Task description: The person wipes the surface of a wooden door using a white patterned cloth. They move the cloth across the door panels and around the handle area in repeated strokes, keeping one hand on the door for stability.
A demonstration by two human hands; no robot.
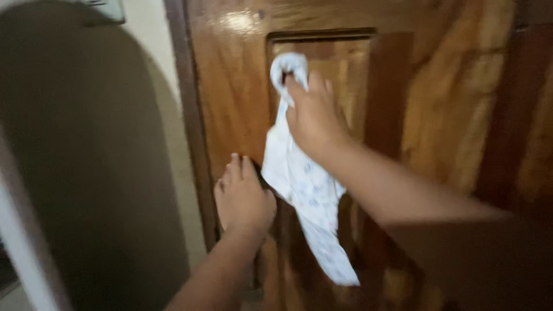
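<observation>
1. Your right hand (pixel 314 118) is raised against the varnished wooden door (pixel 230 98), its fingers (pixel 295 86) curled shut around the bunched top of a white cloth (pixel 302 184).
2. The cloth looks like a light printed garment. It hangs from that grip down the recessed door panel (pixel 345 63), lower end loose and apart from your left hand.
3. Your left hand (pixel 243 198) lies flat on the door, lower and to the left, near the door frame (pixel 193 132). Its fingers are extended and hold nothing.
4. My read on the step: cloth held high at the door, left hand bracing.
5. Next move needs the grip kept firm. Picture is blurred, so I can't tell whether a hook or knob sits under the cloth.
</observation>
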